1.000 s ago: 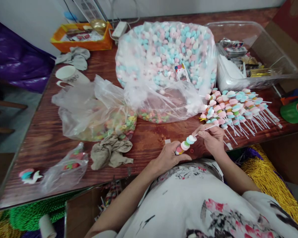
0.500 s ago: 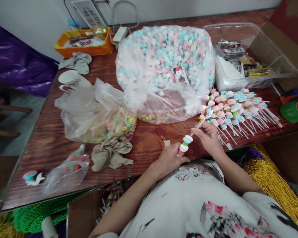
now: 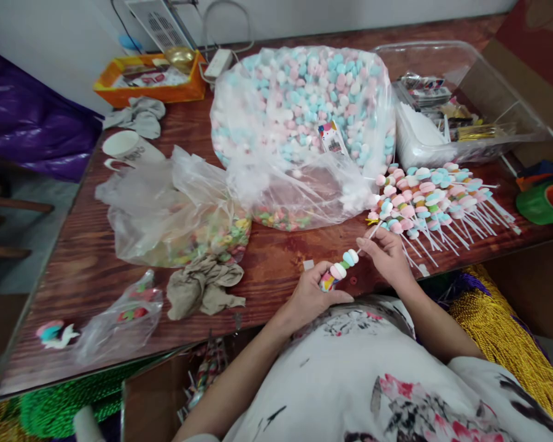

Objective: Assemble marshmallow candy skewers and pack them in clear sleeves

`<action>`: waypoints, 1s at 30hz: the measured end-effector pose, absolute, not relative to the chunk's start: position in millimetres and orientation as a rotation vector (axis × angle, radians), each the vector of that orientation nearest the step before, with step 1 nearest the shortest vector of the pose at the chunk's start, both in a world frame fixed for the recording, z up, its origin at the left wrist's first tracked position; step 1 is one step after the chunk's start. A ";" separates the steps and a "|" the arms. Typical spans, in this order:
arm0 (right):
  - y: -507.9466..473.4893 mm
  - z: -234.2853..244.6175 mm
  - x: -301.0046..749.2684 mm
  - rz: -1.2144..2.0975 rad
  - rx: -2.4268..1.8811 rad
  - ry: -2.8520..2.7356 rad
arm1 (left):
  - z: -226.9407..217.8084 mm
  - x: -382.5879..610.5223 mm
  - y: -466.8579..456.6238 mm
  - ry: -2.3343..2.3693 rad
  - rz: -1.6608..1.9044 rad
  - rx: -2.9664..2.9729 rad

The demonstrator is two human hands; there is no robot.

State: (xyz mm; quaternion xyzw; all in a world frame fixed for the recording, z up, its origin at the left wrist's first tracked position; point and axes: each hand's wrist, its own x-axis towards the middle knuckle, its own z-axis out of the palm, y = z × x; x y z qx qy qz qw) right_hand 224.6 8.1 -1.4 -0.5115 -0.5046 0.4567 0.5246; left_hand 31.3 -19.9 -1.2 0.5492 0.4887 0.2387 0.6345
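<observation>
Wooden table (image 3: 83, 258): large clear bag of pastel candies (image 3: 304, 104); smaller bag of coloured rings (image 3: 175, 215) beside it; white cup (image 3: 126, 147); orange tray (image 3: 152, 93); grey cloth (image 3: 138, 115); brown cloth (image 3: 205, 287); clear plastic box (image 3: 511, 104); green tape roll (image 3: 541, 202); pile of filled sticks (image 3: 433, 196).

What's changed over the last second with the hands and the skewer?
Little. The candy skewer has shifted slightly toward the person's left, and its bare stick end now points more steeply away from the body. The left hand still pinches the candy end, the right hand still the stick; nothing was let go. The pile of finished skewers, big candy bag and mug lie as before.
</observation>
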 end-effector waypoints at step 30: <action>-7.5 8.9 221.9 1.376 -0.882 -1.346 | 7.3 18.2 -16.4 0.927 0.529 1.297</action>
